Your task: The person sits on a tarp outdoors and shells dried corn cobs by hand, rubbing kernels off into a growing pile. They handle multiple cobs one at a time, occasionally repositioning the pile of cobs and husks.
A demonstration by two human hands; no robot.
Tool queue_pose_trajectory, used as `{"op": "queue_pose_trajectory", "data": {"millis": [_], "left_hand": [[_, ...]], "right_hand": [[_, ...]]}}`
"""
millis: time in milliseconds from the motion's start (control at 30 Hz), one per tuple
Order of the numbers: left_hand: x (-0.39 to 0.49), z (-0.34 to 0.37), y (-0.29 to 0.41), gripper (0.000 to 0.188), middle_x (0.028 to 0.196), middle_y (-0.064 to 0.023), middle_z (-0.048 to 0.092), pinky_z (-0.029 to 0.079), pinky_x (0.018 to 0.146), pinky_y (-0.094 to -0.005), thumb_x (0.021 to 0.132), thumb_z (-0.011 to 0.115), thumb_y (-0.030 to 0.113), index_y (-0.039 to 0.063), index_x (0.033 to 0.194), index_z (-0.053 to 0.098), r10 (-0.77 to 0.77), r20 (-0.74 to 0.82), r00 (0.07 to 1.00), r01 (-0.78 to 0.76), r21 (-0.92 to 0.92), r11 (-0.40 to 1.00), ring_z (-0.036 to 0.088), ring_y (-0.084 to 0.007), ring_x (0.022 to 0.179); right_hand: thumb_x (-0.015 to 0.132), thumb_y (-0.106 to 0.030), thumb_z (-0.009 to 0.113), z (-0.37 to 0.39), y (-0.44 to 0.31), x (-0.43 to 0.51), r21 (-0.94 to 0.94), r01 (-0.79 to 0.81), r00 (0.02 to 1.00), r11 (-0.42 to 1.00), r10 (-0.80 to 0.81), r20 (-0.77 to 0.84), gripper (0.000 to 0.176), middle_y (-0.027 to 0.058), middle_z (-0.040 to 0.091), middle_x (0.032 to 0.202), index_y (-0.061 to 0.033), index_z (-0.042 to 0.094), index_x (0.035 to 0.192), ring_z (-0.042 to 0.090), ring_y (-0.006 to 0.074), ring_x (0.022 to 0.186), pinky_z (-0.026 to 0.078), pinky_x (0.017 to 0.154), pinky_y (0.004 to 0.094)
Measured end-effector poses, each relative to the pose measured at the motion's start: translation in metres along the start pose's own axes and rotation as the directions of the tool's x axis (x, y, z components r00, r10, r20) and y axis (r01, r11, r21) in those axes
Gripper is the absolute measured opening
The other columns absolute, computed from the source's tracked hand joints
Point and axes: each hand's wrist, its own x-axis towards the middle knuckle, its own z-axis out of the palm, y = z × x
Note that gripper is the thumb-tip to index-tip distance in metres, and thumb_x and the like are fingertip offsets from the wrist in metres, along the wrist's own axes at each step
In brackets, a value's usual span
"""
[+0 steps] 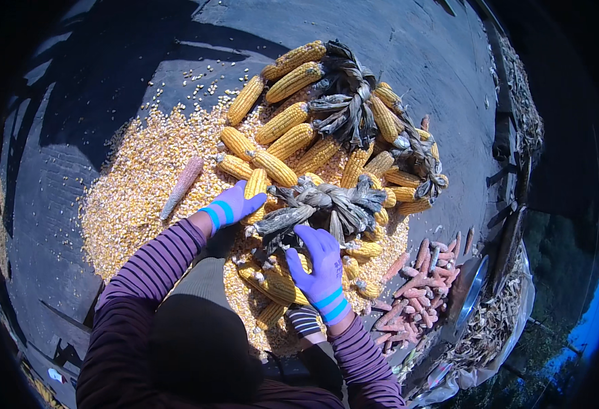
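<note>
My left hand [235,202], in a purple glove with a blue-striped cuff, is closed around a yellow corn cob [255,193] beside braided dry husks [325,202]. My right hand [317,260], gloved alike, is at the lower edge of that braid with thumb and fingers apart; whether it grips a husk is unclear. More yellow ears [274,286] hang under the braid by my right hand. Farther off, a second husk braid [353,97] bears several ears [284,122]. A bare cob [182,186] lies on the loose kernels [125,214] to the left.
Stripped reddish cobs [417,301] are heaped at the right, beside a round metal basin [470,291]. Dry husk scraps [493,317] lie in clear plastic behind it. A wooden edge [514,230] runs along the right. The kernels spread over a dark, flat floor [432,46].
</note>
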Motion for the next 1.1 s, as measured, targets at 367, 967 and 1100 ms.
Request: {"op": "queue_pose_trajectory", "data": {"millis": [367,967,1100], "left_hand": [[0.003,0.017,0.144,0.08,0.141,-0.0224,0.054,0.043,0.109,-0.0481,0.089,0.07,0.055,0.002,0.145,0.049,0.725,0.033,0.688,-0.667,0.422,0.614,0.051,-0.0397,0.132],[0.07,-0.026,0.134,0.057,0.116,-0.0105,0.063,0.044,0.104,-0.0441,0.082,0.07,0.009,0.015,0.136,0.055,0.867,0.083,0.492,-0.57,0.783,0.249,0.06,-0.0313,0.113],[0.055,-0.062,0.112,0.073,0.131,-0.0146,0.06,0.043,0.109,-0.0456,0.079,0.079,0.015,0.015,0.146,0.049,0.74,-0.091,0.666,-0.423,0.772,0.475,0.057,-0.0362,0.122]], "right_hand": [[0.104,-0.016,0.063,-0.042,0.151,-0.08,0.734,-0.536,0.587,0.417,0.809,-0.03,0.042,0.016,0.072,0.119,0.0042,0.055,0.14,0.072,0.0209,0.097,0.057,0.088,0.031],[0.074,-0.041,0.086,-0.02,0.242,-0.014,-0.377,-0.578,0.807,0.724,0.577,-0.13,0.078,0.0231,0.062,0.133,-0.0054,0.057,0.137,0.058,0.0397,0.125,0.045,0.108,0.0481],[0.072,-0.04,0.086,-0.02,0.203,0.022,-0.38,-0.448,0.889,0.809,0.448,-0.094,0.063,0.0216,0.064,0.12,-0.0041,0.065,0.12,0.061,0.0397,0.114,0.048,0.103,0.0478]]}}
